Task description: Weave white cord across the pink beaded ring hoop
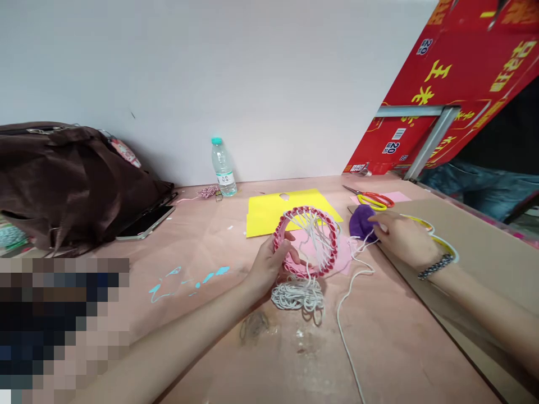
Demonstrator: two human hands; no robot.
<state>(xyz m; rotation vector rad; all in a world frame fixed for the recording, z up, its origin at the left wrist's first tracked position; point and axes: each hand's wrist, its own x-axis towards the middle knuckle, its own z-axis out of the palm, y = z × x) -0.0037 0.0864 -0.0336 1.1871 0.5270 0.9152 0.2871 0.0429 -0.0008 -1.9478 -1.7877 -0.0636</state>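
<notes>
While the left hand [269, 264] grips the lower left rim of a red-wrapped ring [309, 211], its fingers [286, 255] curled closely around the hoop, the right hand [404, 238] lies just right of the ring, its fingers [379, 224] together and touching purple felt [361, 223]; whether they grip the felt cannot be told. White cord [356, 303] crosses the ring's opening in a web; a coil [297, 295] of the same cord lies just below the ring, and a loose strand trails toward the lower edge of the view. Pink paper [337, 255] lies beneath the ring, yellow paper [273, 216] just behind it. Scissors [370, 200] lie behind and right. Well left of the ring stand a bottle [223, 168] holding clear water and a closed brown bag [71, 179], its contents hidden, with a phone [145, 223] against it.
</notes>
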